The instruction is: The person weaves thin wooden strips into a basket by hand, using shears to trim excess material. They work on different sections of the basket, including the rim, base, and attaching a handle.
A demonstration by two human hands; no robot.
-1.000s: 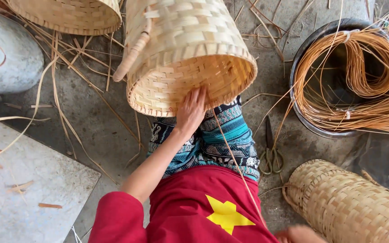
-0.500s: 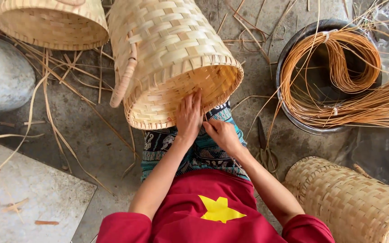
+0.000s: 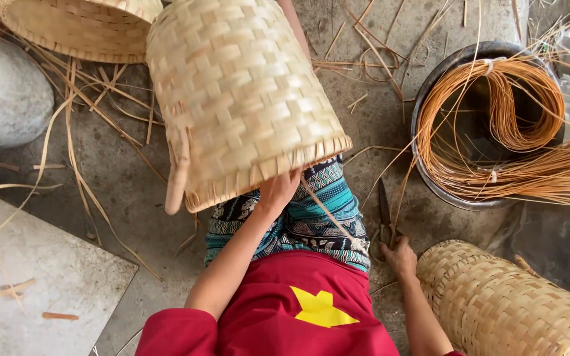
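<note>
A tall woven bamboo basket (image 3: pixel 239 99) rests tilted on my lap, its open mouth toward me and a handle loop at its lower left. My left hand (image 3: pixel 277 190) grips the basket's rim from below. My right hand (image 3: pixel 400 256) is down on the concrete floor to my right, its fingers at the handles of a pair of scissors (image 3: pixel 384 214) lying there. A thin cane strip (image 3: pixel 328 211) runs from the rim across my patterned trousers.
A dark basin (image 3: pixel 430 178) with coiled orange cane stands at the right. Another woven basket (image 3: pixel 509 303) lies at the lower right, a third (image 3: pixel 80 26) at the top left. A grey rounded vessel (image 3: pixel 8 92) and a pale slab (image 3: pixel 28 277) are at the left. Loose bamboo strips litter the floor.
The basket has been turned so its mouth points more downward and right. My right hand left the rim and dropped to the scissors on the floor. My left hand stayed at the rim.
</note>
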